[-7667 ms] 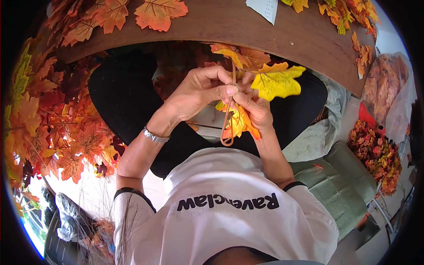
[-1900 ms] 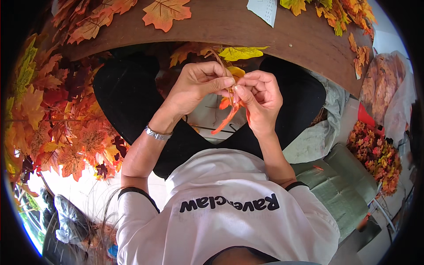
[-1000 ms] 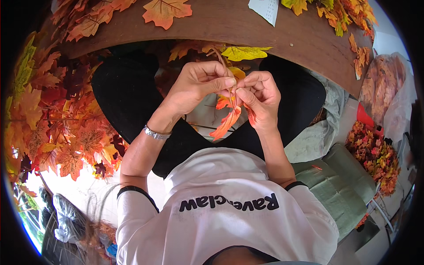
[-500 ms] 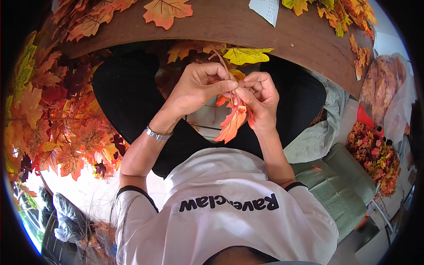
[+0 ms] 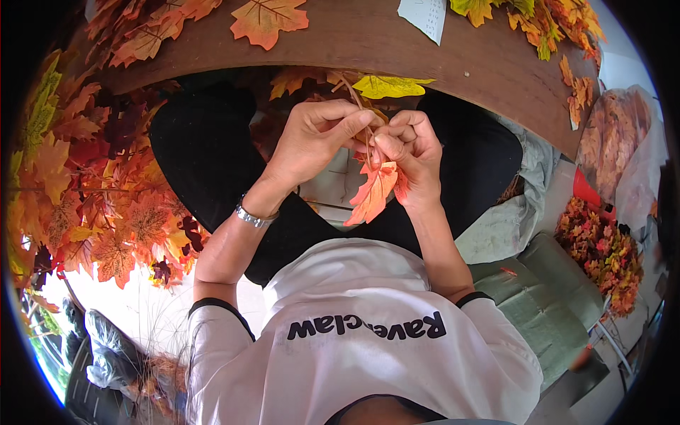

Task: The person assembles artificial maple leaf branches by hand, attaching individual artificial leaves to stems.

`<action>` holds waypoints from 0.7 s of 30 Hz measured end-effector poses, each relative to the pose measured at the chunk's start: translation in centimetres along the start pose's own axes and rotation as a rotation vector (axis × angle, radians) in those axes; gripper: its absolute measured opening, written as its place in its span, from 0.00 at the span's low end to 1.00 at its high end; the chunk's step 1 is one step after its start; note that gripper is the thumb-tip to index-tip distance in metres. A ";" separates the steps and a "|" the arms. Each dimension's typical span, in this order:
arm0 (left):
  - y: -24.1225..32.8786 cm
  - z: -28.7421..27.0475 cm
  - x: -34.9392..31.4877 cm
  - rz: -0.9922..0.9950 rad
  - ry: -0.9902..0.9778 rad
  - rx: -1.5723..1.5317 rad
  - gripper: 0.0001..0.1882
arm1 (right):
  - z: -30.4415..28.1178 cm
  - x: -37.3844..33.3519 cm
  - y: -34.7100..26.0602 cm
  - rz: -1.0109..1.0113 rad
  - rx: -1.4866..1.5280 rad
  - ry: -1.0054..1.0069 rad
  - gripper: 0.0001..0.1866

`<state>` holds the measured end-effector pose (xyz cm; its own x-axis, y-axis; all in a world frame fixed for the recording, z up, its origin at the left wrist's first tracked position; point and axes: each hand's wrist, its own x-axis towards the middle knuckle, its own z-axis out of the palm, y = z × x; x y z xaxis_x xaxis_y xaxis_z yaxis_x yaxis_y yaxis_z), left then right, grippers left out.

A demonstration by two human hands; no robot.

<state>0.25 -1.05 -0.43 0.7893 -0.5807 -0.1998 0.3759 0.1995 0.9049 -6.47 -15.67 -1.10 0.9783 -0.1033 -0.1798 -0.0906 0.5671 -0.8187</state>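
Both my hands meet above my lap, on an artificial maple-leaf branch with a thin brown stem (image 5: 352, 91). My left hand (image 5: 315, 134) pinches the stem between thumb and fingers. Close against it, my right hand (image 5: 412, 156) has thumb and fingers closed on the stem where leaves join; the exact pinch point is partly hidden. An orange-red leaf (image 5: 373, 195) hangs down below the fingers. Beyond them, a yellow leaf (image 5: 391, 86) spreads near the table edge, seemingly on the same branch.
A brown wooden table (image 5: 340, 49) curves across the far side, bearing a loose orange leaf (image 5: 269, 21) and a paper slip (image 5: 425, 18). Heaped autumn leaves (image 5: 106, 191) fill the left. At right are a green padded seat (image 5: 538, 304), a small-leaf bunch (image 5: 598, 255) and a plastic bag (image 5: 637, 156).
My hands have shifted slightly left with the branch. My right fingers have moved a little along the stem, and the hanging orange-red leaf has risen and turned slightly.
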 end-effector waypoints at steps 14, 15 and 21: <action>-1.2 0.9 -0.7 0.142 0.161 0.313 0.08 | 1.0 -0.2 1.2 0.061 0.063 0.078 0.12; -1.2 0.9 -0.8 0.142 0.179 0.349 0.09 | 1.1 -0.2 1.3 0.072 0.064 0.081 0.12; -0.9 0.0 0.0 -0.034 0.103 -0.045 0.09 | 0.5 0.7 0.6 -0.018 0.073 0.054 0.11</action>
<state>-0.04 -1.25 -1.23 0.8206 -0.5040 -0.2695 0.4229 0.2182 0.8795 -5.79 -15.01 -1.42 0.9678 -0.1570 -0.1967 -0.0577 0.6225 -0.7805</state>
